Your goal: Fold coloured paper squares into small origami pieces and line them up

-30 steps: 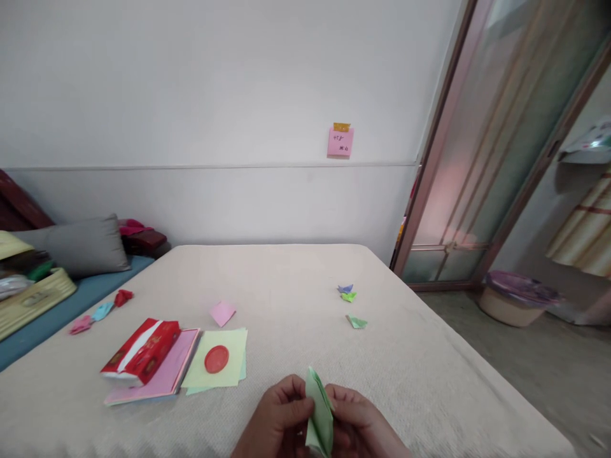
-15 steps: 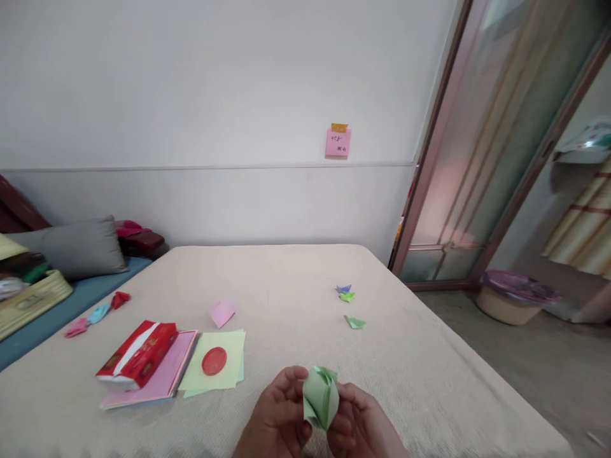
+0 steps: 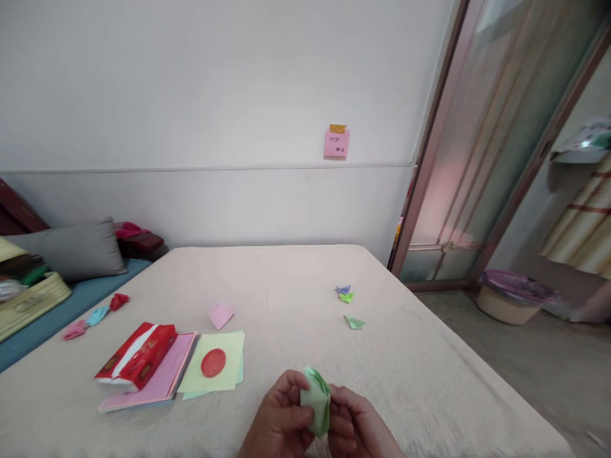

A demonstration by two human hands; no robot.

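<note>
The person holds a pale green folded paper [image 3: 314, 402] low in the view, just above the cream cloth [image 3: 277, 283] that covers the broad surface in front. The left hand [image 3: 280, 415] is closed on it, thumb laid across the near face and index finger bent near the top. The right hand [image 3: 361, 421] is curled narrow, its fingers against the paper's right edge, so the piece sits between the two hands, upright and slightly tilted, with layered folds showing along its right side. Beyond the hands, to the right, a small green folded piece [image 3: 354, 322] lies by itself, and farther back a lime green piece [image 3: 346, 297] sits just beside a violet-blue one [image 3: 342, 289]. To the left, a red disc [image 3: 213, 362] rests on a pale yellow sheet [image 3: 233, 356], under which a mint sheet [image 3: 240, 370] peeks out. Next to these, a red packet [image 3: 138, 356] with a white stripe lies on a stack of coloured paper [image 3: 169, 375] (pink uppermost). A pink piece of paper [image 3: 221, 315] lies behind the yellow sheet. Near the left edge, pink [image 3: 75, 329], light blue [image 3: 98, 315] and red [image 3: 119, 301] folded pieces form a slanting row.
</note>
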